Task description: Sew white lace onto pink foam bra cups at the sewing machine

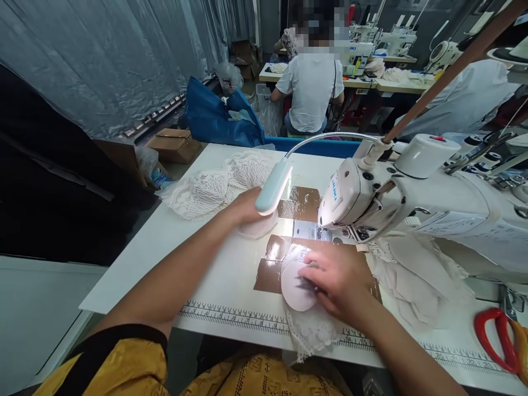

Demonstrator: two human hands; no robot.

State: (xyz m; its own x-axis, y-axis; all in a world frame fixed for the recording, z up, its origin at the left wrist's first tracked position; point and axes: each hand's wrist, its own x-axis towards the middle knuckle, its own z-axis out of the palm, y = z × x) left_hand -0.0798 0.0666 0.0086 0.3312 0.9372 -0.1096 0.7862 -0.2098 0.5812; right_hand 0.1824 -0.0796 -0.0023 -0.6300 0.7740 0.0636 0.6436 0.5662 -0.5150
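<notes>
Our right hand (340, 272) curls over the round pad (297, 291), our left hand (248, 206) over a pale pad (260, 226) — whether either grips, we cannot tell; we'd best keep the lace (315, 330) untwisted at the surface's (165, 264) near edge, before the sewing machine (350, 187).

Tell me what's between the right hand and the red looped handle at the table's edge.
In the head view, a heap of pale fabric lies between the right hand and the red looped handle, followed by bare white table.
</notes>
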